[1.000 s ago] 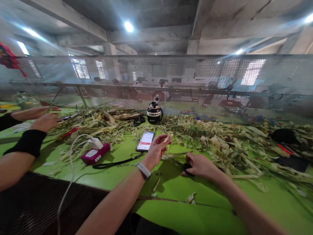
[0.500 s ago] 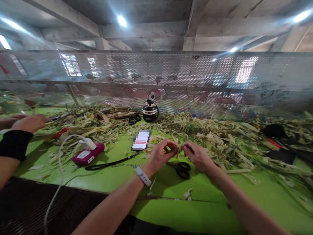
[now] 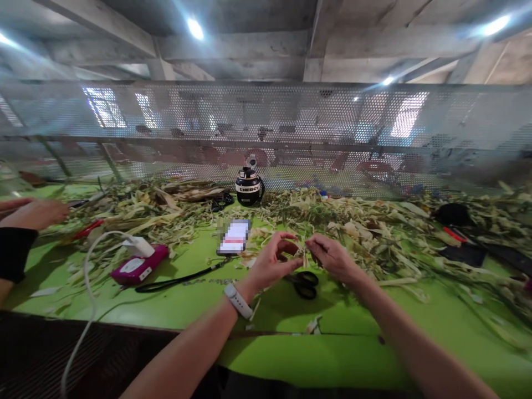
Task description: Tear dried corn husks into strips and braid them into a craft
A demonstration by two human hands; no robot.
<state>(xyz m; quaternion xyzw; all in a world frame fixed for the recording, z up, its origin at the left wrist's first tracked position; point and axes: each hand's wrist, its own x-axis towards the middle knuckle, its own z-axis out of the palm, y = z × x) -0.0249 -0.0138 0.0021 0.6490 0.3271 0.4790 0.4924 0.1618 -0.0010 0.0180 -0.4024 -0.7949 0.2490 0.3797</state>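
Thumb and fingertips of my left hand close on a small bunch of pale husk strips, the palm side forming an open loop. Just to its right, my right hand has its fingers curled in a pinch at the bunch's edge; whatever lies between those fingertips is too small to make out. Black-handled scissors lie on the green table below my hands, their blades partly hidden by my left hand. A phone with a lit, blurred screen rests left of my left hand.
Loose husk strips spread in heaps at the right and left. A black bottle stands behind the phone. Left are a magenta power strip, a white cable and a black strap. Another person's hand works far left. A perforated screen rises behind.
The whole view has shifted slightly, so things sit farther left. My right hand has turned a little, its fingers curled more tightly beside the husk bunch. My left hand keeps its pinch.
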